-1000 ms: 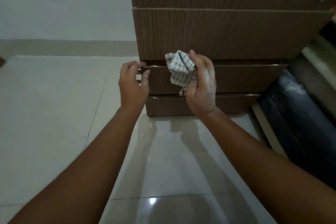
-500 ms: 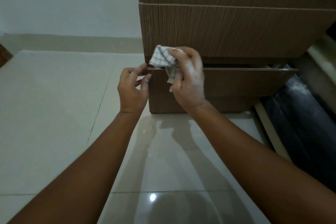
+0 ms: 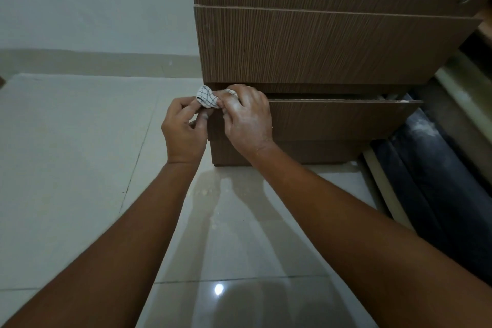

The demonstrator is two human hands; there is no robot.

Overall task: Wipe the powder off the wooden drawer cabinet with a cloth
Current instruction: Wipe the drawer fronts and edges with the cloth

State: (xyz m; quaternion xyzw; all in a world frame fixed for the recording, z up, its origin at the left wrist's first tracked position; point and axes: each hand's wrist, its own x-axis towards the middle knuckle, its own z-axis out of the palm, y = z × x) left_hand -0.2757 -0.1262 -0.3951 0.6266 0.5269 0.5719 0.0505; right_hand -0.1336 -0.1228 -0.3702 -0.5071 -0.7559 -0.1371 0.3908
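Note:
The brown wooden drawer cabinet stands on the tiled floor ahead. Its lower drawer is pulled out a little, with white powder at the right end of its top edge. A white checked cloth is bunched at the drawer's top left corner. My right hand, dusted with powder, is closed on the cloth and presses it to that corner. My left hand grips the drawer's left edge, its fingertips touching the cloth.
Glossy pale floor tiles spread to the left and toward me, with powder specks near the cabinet base. A dark powder-smeared roll and a pale strip lie to the right of the cabinet. A white wall is behind.
The lower drawer has come forward. My right hand has carried the cloth left along the drawer's top edge to the left corner. My left hand has closed on that corner.

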